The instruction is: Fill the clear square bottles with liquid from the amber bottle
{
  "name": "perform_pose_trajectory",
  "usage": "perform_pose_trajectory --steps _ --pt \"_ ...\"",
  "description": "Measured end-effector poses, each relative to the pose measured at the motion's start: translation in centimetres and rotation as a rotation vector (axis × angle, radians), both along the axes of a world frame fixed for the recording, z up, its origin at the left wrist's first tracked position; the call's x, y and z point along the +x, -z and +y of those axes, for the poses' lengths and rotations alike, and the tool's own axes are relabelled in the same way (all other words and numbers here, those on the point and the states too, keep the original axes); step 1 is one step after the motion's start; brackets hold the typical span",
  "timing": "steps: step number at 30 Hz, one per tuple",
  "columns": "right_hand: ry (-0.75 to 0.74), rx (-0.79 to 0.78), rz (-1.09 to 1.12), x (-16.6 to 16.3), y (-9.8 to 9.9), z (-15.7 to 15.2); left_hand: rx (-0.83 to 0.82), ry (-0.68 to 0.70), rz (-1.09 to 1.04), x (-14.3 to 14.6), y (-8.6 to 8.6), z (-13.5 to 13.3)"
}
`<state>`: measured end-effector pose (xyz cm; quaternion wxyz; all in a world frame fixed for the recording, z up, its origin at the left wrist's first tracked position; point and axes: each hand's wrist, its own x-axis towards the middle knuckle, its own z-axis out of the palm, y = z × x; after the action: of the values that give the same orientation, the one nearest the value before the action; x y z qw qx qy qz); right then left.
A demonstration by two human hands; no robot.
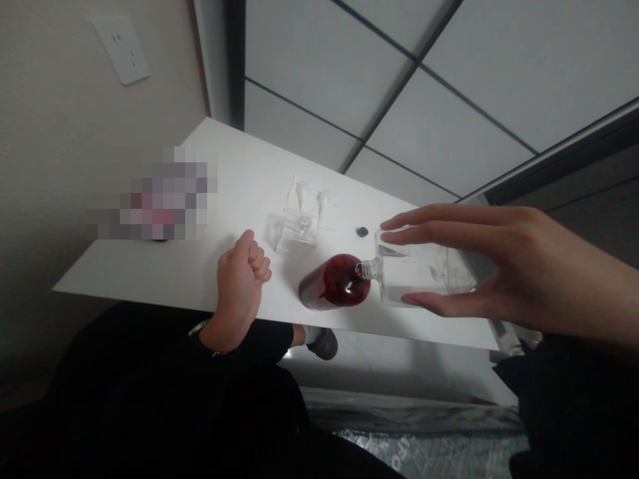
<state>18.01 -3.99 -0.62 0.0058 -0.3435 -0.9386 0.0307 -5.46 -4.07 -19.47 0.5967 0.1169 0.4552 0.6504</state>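
Observation:
My right hand (479, 259) is closed around a clear, square glass bottle (409, 273), thumb on the near side and fingers on the far side. The bottle lies tipped sideways, its threaded neck pointing left at the mouth of a brown glass bottle (334, 283). That brown bottle stands on the white table (399, 326); the clear neck hides part of its mouth. To its left, my left hand (244, 266) is a fist over the table's near edge; whatever it holds, if anything, is hidden. A small dark cap (362, 232) rests beyond the brown bottle.
Another clear square container (297, 229) stands behind the brown bottle, with small translucent pieces (312, 193) near it. A blurred-out object (164, 199) occupies the table's left end. White panels (309, 86) rise behind, and a wall socket (121, 50) is at upper left.

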Motion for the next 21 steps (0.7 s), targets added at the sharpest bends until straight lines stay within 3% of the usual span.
perform_pose_trajectory --steps 21 --pt "0.018 -0.007 -0.064 -1.7 -0.6 0.3 0.042 0.030 0.016 -0.2 0.5 -0.2"
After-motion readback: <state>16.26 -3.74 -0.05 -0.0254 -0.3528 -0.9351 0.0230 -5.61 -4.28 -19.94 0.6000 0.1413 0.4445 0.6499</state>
